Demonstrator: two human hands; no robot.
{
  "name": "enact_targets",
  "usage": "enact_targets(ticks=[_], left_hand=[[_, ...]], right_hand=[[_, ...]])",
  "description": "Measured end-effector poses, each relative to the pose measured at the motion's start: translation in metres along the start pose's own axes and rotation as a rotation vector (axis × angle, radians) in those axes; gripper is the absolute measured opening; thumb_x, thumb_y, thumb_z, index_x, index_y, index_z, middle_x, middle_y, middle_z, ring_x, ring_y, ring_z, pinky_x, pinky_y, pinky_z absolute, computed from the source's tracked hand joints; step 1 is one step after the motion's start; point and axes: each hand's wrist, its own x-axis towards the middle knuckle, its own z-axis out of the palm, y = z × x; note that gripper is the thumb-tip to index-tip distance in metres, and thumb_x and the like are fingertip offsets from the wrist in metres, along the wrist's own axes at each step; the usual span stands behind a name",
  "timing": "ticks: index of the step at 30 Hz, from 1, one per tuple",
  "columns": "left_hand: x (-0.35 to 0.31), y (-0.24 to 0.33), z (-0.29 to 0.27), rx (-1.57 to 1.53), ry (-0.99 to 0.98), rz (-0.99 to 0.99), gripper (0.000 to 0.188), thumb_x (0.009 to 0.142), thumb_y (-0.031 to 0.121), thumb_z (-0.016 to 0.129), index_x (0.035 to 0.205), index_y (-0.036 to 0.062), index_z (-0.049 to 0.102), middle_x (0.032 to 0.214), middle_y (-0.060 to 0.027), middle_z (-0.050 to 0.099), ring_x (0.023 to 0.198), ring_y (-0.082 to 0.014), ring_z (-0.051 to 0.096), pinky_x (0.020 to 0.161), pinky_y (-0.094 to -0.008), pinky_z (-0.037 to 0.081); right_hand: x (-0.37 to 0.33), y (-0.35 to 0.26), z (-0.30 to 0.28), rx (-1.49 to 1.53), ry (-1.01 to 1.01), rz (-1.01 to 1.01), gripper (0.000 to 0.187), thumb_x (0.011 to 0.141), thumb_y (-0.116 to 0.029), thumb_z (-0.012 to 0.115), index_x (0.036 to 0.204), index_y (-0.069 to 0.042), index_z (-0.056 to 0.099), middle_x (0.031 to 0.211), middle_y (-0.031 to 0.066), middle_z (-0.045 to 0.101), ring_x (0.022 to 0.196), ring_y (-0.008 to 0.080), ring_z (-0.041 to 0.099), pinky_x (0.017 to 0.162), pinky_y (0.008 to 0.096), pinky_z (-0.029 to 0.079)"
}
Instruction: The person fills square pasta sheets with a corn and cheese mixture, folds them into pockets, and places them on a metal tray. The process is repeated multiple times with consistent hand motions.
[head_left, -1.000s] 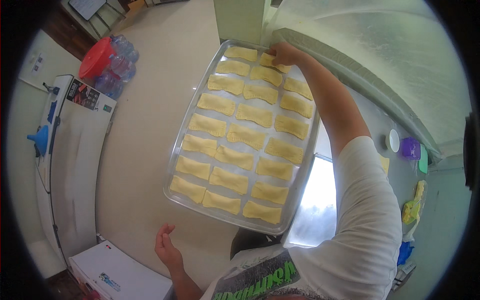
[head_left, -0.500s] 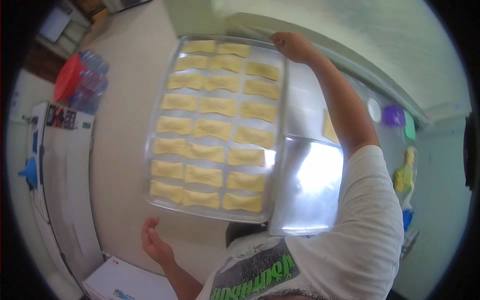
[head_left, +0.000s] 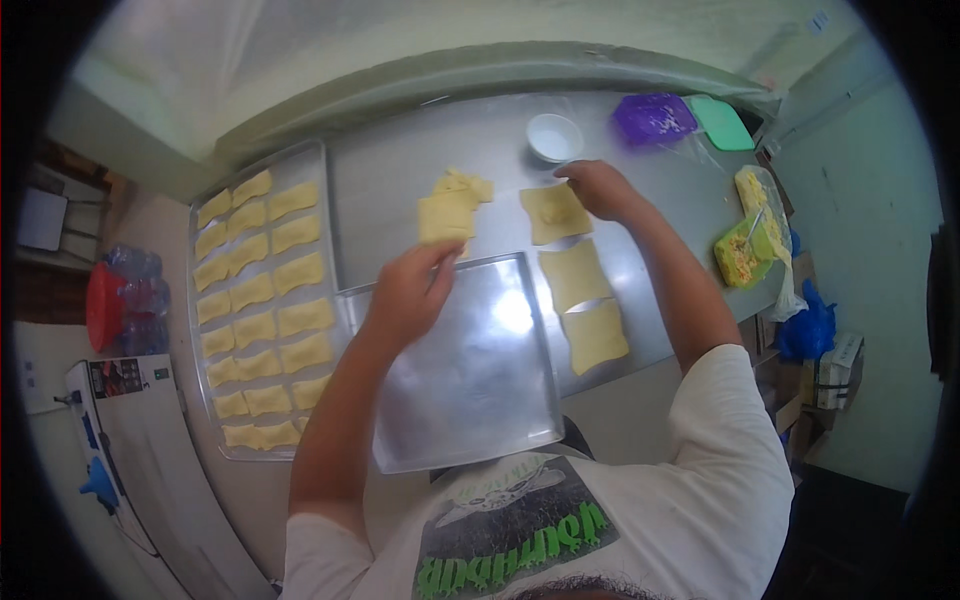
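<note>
My left hand (head_left: 412, 288) is at the lower edge of a small stack of square yellow dough sheets (head_left: 446, 218). Its fingertips touch or nearly touch the stack, with thumb and fingers apart. My right hand (head_left: 598, 190) is over the upper right corner of a dough square (head_left: 541, 222) that carries a small mound in its middle. The fingers of that hand are curled together; whether something is between them is hidden. Two more flat dough squares, a middle one (head_left: 573, 275) and a nearer one (head_left: 594, 335), lie in a column below it.
A bare metal tray (head_left: 460, 380) sits before me. At left, a larger tray (head_left: 325, 200) holds rows of folded dough pieces (head_left: 300, 270). Beyond my right hand are a white bowl (head_left: 554, 138), a purple container (head_left: 653, 119) and a green container (head_left: 738, 258) with yellow filling.
The view has swung right, away from the large tray. My left hand has come up to the dough stack; my right hand has left the tray's far corner for the dough square.
</note>
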Motion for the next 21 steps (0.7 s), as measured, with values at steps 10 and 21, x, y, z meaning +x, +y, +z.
enact_targets(ticks=[10, 21], left_hand=[[0.142, -0.035, 0.172, 0.458, -0.298, -0.028, 0.037, 0.097, 0.008, 0.044, 0.13, 0.0003, 0.059, 0.131, -0.02, 0.062, 0.12, -0.0374, 0.058, 0.101, -0.0439, 0.047], [0.168, -0.037, 0.178, 0.511, -0.338, -0.099, 0.016, 0.092, 0.011, 0.06, 0.104, 0.0064, 0.069, 0.111, -0.0157, 0.064, 0.109, -0.0358, 0.06, 0.093, -0.0436, 0.05]], right_hand=[[-0.003, 0.06, 0.045, -0.102, 0.126, -0.327, 0.028, 0.09, -0.014, 0.058, 0.117, -0.01, 0.067, 0.111, 0.0108, 0.066, 0.109, 0.0299, 0.063, 0.094, 0.043, 0.048], [0.024, 0.054, 0.027, -0.014, -0.107, -0.194, 0.015, 0.088, -0.007, 0.058, 0.096, -0.006, 0.071, 0.109, 0.0147, 0.067, 0.105, 0.0356, 0.066, 0.088, 0.0469, 0.053]])
